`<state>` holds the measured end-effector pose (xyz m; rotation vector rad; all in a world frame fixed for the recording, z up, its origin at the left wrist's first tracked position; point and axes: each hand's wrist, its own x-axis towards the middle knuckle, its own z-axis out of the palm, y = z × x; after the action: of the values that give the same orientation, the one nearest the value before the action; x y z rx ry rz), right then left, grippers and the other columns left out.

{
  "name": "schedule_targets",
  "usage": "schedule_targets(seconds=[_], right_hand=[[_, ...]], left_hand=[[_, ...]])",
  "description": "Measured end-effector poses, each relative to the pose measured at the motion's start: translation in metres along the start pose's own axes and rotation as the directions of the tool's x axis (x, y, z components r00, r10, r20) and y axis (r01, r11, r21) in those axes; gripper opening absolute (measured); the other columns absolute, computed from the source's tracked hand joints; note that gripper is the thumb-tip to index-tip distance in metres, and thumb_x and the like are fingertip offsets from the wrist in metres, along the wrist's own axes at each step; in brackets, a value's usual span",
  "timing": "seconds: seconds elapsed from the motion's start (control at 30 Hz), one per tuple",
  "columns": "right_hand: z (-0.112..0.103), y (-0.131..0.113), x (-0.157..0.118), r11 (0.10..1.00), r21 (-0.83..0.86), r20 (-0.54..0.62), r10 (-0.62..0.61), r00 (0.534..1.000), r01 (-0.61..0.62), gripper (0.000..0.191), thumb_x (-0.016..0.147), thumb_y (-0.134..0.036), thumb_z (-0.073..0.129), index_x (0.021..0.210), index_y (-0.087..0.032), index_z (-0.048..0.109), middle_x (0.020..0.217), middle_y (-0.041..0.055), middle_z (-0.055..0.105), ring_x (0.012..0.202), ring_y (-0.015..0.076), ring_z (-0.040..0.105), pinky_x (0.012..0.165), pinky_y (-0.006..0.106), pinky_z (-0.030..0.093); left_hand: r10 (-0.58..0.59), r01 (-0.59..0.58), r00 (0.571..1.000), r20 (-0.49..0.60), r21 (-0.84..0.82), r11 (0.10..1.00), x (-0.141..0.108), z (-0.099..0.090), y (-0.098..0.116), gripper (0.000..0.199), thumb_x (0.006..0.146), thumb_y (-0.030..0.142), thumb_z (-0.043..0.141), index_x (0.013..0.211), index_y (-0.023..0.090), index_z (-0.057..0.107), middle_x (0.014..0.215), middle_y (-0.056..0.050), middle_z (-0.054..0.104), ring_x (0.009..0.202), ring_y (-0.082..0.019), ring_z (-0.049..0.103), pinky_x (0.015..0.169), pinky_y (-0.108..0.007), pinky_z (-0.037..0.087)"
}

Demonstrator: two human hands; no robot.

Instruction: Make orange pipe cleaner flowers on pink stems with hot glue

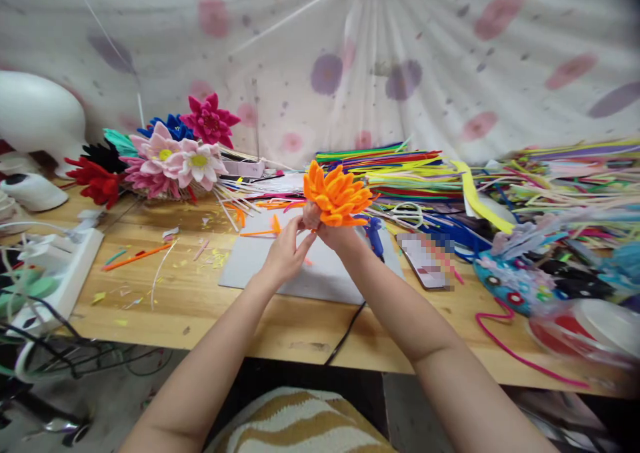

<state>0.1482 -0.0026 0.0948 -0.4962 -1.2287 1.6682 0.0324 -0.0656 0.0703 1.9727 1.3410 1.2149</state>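
Observation:
An orange pipe-cleaner flower with many layered petals is held above the grey mat. My right hand is closed around its underside, and the petals cover part of my fingers. My left hand is beside it on the left, thumb and fingers bent in toward the flower's base. Whatever lies between those left fingertips is too small to make out. On the mat behind my left hand are orange pipe-cleaner pieces. A blue glue gun lies just right of my right wrist.
Finished flowers lie at the back left near a white power strip. Bundled pipe cleaners line the back, with scissors before them. A phone lies right of the mat. A black cord crosses the front edge.

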Motion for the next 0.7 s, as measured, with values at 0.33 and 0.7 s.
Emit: schedule_targets(seconds=[0.33, 0.7], right_hand=[[-0.012, 0.009, 0.009, 0.874, 0.475, -0.069, 0.154, 0.986, -0.103, 0.013, 0.071, -0.027, 0.065, 0.077, -0.020, 0.057, 0.071, -0.0039, 0.060, 0.067, 0.0088, 0.057, 0.065, 0.023, 0.047], [-0.027, 0.032, 0.021, 0.836, 0.524, -0.180, 0.294, 0.939, -0.161, 0.025, 0.073, -0.022, 0.060, 0.057, -0.018, 0.040, 0.045, -0.0085, 0.043, 0.046, 0.0045, 0.045, 0.047, 0.015, 0.039]], left_hand=[[-0.280, 0.262, 0.958, 0.062, 0.209, 0.942, 0.013, -0.001, 0.000, 0.026, 0.088, 0.033, 0.031, 0.077, 0.020, 0.051, 0.075, -0.002, 0.058, 0.070, -0.016, 0.053, 0.065, -0.027, 0.037], [-0.316, 0.297, 0.935, 0.164, 0.126, 0.946, 0.012, 0.015, -0.034, 0.033, 0.085, 0.038, 0.032, 0.078, 0.017, 0.056, 0.073, -0.003, 0.059, 0.068, -0.015, 0.053, 0.064, -0.027, 0.041]])
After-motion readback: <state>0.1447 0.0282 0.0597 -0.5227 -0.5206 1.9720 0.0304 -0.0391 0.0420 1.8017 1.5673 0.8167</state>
